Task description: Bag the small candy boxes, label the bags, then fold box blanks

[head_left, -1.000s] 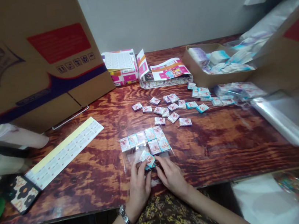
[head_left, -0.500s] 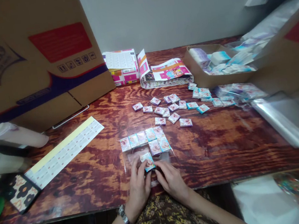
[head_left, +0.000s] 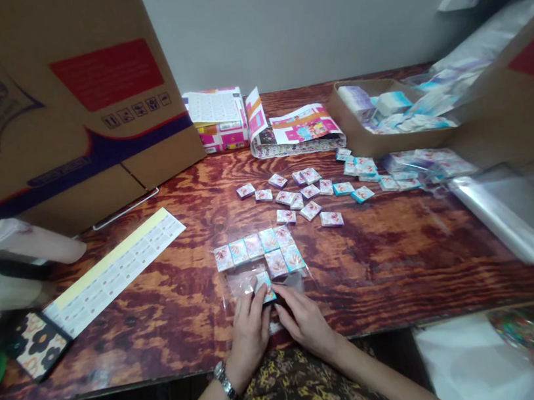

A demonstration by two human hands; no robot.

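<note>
A small light-blue and white printed box (head_left: 264, 285) is between my two hands, low over a clear plastic bag (head_left: 237, 283). My left hand (head_left: 251, 325) is closed on its left side, thumb across the front. Fingers of my right hand (head_left: 306, 319) pinch its lower right corner. Just beyond, similar boxes (head_left: 253, 246) lie side by side on the plastic in a row. Two more boxes (head_left: 285, 261) sit beneath that row at its right end. The fingertips under the held box are partly hidden.
Loose small boxes (head_left: 311, 210) are scattered farther back. An open carton (head_left: 362, 140) of packets stands behind them at right. A label sheet (head_left: 122, 266) lies at left, before a large cardboard box (head_left: 104, 137). Plastic sleeves (head_left: 508, 219) rest at right.
The held box has tilted and shifted very slightly away from me. My left fingers now cover more of its left side. The other boxes have stayed in place.
</note>
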